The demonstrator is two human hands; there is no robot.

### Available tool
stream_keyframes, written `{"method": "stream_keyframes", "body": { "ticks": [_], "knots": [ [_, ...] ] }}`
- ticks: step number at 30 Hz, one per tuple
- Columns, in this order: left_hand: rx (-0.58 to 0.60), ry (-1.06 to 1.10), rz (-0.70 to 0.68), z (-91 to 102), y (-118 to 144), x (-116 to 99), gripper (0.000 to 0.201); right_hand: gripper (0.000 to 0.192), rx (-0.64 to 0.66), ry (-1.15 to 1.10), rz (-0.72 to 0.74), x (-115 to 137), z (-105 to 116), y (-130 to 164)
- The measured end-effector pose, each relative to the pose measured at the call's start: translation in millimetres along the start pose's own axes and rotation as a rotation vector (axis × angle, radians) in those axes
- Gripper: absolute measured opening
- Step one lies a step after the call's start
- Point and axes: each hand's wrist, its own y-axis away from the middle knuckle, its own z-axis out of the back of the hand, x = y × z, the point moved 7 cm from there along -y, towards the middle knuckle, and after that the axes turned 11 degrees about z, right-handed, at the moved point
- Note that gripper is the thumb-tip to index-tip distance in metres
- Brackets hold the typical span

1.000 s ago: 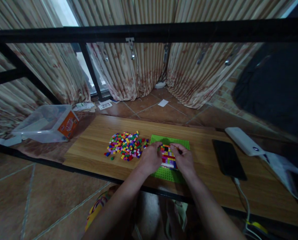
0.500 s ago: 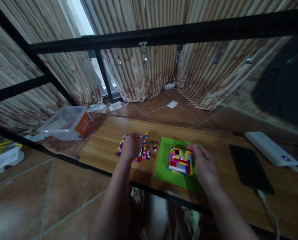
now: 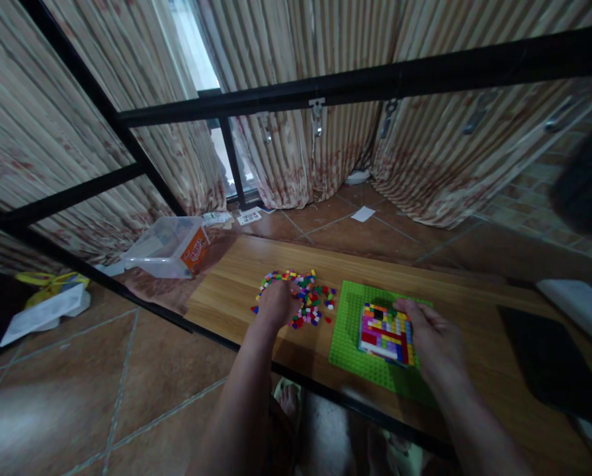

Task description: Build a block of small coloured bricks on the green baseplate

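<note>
My left hand reaches down into a loose pile of small coloured toy bricks on the wooden table. Its fingertips are mostly hidden behind the hand, so I cannot make out a brick in them. To the right, a green studded baseplate bears a squarish, multicoloured block of toy bricks with a dark gap near its far left corner. My right hand is at the block's right side, its fingers curled and the fingertips at the far right corner.
A black tablet-like slab and a white device lie on the table at right. A clear plastic box with an orange label stands beyond the table's left end. A black metal bar crosses above the far side.
The view has swung left, so everything sits further right. My left hand has lowered into the brick pile. My right hand stays at the block's corner.
</note>
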Motion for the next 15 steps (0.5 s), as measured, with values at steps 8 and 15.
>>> {"method": "stream_keyframes", "body": {
  "ticks": [8,15],
  "knots": [
    [-0.041,-0.239,-0.058,-9.6,6.1,-20.0,0.033,0.039,0.019,-0.007,0.014,-3.0,-1.2,-1.3],
    [-0.049,-0.021,-0.025,-3.8,-0.3,-18.2,0.033,0.038,0.017,0.006,0.015,-0.9,-2.3,-2.5]
  ]
}}
